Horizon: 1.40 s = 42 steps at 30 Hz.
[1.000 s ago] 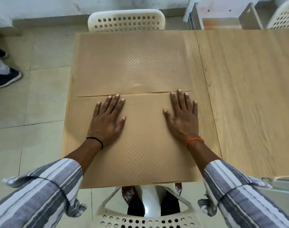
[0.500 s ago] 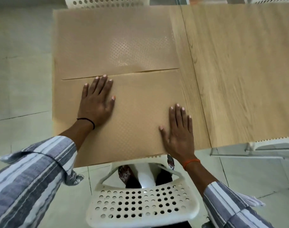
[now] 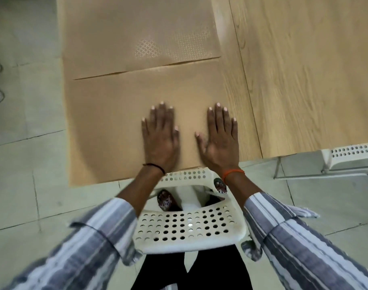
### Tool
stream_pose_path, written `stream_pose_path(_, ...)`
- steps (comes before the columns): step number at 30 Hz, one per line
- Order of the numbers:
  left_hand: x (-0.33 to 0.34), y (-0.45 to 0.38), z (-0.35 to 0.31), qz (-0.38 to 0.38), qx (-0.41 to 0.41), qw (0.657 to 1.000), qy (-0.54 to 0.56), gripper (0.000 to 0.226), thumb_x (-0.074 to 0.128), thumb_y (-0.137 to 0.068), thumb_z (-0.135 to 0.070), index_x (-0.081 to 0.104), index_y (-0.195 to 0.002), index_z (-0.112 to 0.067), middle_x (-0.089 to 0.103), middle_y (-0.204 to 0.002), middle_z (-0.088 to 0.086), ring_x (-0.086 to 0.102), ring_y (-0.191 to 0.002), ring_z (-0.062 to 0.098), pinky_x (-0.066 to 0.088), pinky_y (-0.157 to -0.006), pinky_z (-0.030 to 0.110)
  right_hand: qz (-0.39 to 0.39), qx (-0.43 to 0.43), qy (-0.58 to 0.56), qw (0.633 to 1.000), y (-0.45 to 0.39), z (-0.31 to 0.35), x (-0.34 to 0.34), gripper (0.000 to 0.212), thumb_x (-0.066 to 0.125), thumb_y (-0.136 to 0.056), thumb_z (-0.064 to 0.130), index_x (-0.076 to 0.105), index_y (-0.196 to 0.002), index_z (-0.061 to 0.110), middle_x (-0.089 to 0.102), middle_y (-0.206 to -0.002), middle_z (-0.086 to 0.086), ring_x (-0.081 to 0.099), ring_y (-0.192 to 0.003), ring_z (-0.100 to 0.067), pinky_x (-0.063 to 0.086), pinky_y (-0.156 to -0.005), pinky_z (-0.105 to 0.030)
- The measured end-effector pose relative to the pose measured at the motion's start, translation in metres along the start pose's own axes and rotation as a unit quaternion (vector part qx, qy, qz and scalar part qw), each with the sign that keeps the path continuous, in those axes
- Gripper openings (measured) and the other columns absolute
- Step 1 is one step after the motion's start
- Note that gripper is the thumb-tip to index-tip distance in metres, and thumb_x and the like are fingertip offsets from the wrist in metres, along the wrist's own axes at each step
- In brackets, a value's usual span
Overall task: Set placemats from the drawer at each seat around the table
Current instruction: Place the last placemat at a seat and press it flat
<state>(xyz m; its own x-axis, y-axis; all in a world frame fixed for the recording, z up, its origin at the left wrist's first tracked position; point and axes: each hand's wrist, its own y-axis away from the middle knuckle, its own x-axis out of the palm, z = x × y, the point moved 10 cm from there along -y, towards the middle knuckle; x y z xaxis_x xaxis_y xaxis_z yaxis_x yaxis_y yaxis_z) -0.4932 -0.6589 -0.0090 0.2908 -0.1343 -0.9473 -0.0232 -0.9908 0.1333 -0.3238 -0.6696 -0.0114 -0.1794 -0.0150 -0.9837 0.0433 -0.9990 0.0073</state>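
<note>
Both hands flat on near placemat

L hand (image 3: 160, 141) & R hand (image 3: 218, 141) lie open, palms down, fingers spread, side by side near the front edge of the near placemat (image 3: 116, 122) on the table (image 3: 304, 80). Far placemat (image 3: 137, 32) sits just beyond, edges meeting. White chair (image 3: 187, 229) below.

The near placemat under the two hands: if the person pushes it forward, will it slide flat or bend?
The near placemat lies thin and flat on the table, so it is probably light and would slide under flat palms. Its far edge looks slightly lifted where it meets the far placemat, so it may be flexible and could ride over it. The left hand and right hand rest open.
</note>
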Motion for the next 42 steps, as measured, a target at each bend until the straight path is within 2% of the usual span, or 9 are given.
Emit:
stream_pose_path(5, 0.014, 0.03, -0.007, -0.016, -0.057, 0.998, -0.031, 0.064, 0.027, -0.1, -0.047, 0.011, -0.158, -0.024, 0.005, -0.166, 0.004, 0.003, -0.153, 0.026, 0.005, -0.122, 0.05, -0.011, -0.001, -0.005, 1.0, 0.0, -0.001, -0.001, 0.071, 0.031, -0.101, 0.051, 0.015, -0.158, 0.012, 0.009, -0.167, -0.01, 0.006, -0.154, -0.026, 0.01, -0.123, -0.048)
stream_pose_path(13, 0.013, 0.034, -0.002, -0.008, -0.01, 0.999, -0.044, 0.067, 0.028, -0.099, -0.052, 0.009, -0.158, -0.025, 0.003, -0.166, 0.002, 0.0, -0.153, 0.023, 0.005, -0.122, 0.048, -0.011, -0.005, 0.002, 1.0, 0.001, 0.0, -0.001, 0.071, 0.029, -0.101, 0.052, 0.015, -0.158, 0.011, 0.009, -0.166, -0.011, 0.006, -0.154, -0.027, 0.01, -0.123, -0.049)
stream_pose_path(16, 0.0, 0.038, 0.029, -0.012, 0.008, 0.998, -0.056, 0.065, 0.029, -0.099, -0.052, 0.013, -0.157, -0.029, 0.005, -0.166, 0.0, 0.003, -0.153, 0.022, 0.009, -0.122, 0.046, -0.011, -0.005, 0.003, 1.0, 0.001, 0.001, -0.002, 0.07, 0.028, -0.102, 0.051, 0.016, -0.158, 0.011, 0.01, -0.166, -0.012, 0.007, -0.154, -0.027, 0.01, -0.123, -0.049)
stream_pose_path(21, -0.039, 0.054, 0.151, -0.037, -0.076, 0.994, -0.075, 0.063, 0.025, -0.097, -0.051, 0.019, -0.156, -0.031, 0.012, -0.165, -0.001, 0.013, -0.151, 0.027, 0.015, -0.119, 0.048, -0.011, -0.005, -0.002, 1.0, 0.002, 0.001, -0.003, 0.069, 0.029, -0.102, 0.049, 0.015, -0.158, 0.011, 0.009, -0.166, -0.011, 0.006, -0.154, -0.027, 0.01, -0.123, -0.049)
stream_pose_path(23, -0.051, 0.061, 0.184, -0.033, -0.079, 0.994, -0.062, 0.062, 0.026, -0.098, -0.049, 0.019, -0.156, -0.03, 0.011, -0.165, -0.001, 0.013, -0.151, 0.027, 0.017, -0.118, 0.048, -0.01, -0.005, 0.001, 1.0, 0.002, 0.001, -0.003, 0.07, 0.029, -0.102, 0.049, 0.014, -0.158, 0.012, 0.008, -0.166, -0.011, 0.005, -0.154, -0.027, 0.01, -0.123, -0.049)
stream_pose_path(26, -0.058, 0.063, 0.198, -0.037, -0.068, 0.995, -0.055, 0.061, 0.029, -0.098, -0.046, 0.021, -0.156, -0.029, 0.012, -0.165, 0.001, 0.014, -0.151, 0.027, 0.024, -0.114, 0.048, -0.008, -0.004, 0.001, 1.0, 0.001, 0.001, -0.002, 0.07, 0.029, -0.102, 0.049, 0.012, -0.159, 0.012, 0.007, -0.167, -0.011, 0.005, -0.154, -0.027, 0.009, -0.123, -0.049)
stream_pose_path(31, -0.055, 0.063, 0.2, -0.025, -0.08, 0.995, -0.059, 0.061, 0.028, -0.098, -0.046, 0.018, -0.156, -0.031, 0.01, -0.165, -0.002, 0.011, -0.152, 0.025, 0.019, -0.118, 0.05, -0.003, -0.002, 0.01, 1.0, 0.001, 0.003, -0.001, 0.071, 0.029, -0.102, 0.048, 0.01, -0.159, 0.011, 0.005, -0.167, -0.012, 0.003, -0.154, -0.029, 0.007, -0.123, -0.053)
stream_pose_path(38, -0.052, 0.06, 0.202, -0.017, -0.075, 0.995, -0.063, 0.061, 0.026, -0.099, -0.046, 0.016, -0.157, -0.029, 0.009, -0.166, -0.001, 0.01, -0.152, 0.025, 0.016, -0.12, 0.048, -0.002, -0.098, -0.013, 0.995, -0.004, 0.089, -0.005, 0.072, 0.031, -0.1, 0.053, 0.015, -0.159, 0.015, 0.008, -0.166, -0.011, 0.006, -0.154, -0.03, 0.007, -0.122, -0.056)
stream_pose_path(42, -0.054, 0.06, 0.201, -0.015, -0.08, 0.994, -0.067, 0.061, 0.026, -0.099, -0.047, 0.017, -0.156, -0.029, 0.01, -0.166, -0.001, 0.011, -0.152, 0.024, 0.012, -0.121, 0.049, 0.022, -0.095, -0.026, 0.995, -0.013, 0.114, 0.015, 0.072, 0.033, -0.098, 0.055, 0.019, -0.158, 0.017, 0.012, -0.166, -0.01, 0.01, -0.153, -0.031, 0.01, -0.121, -0.057)
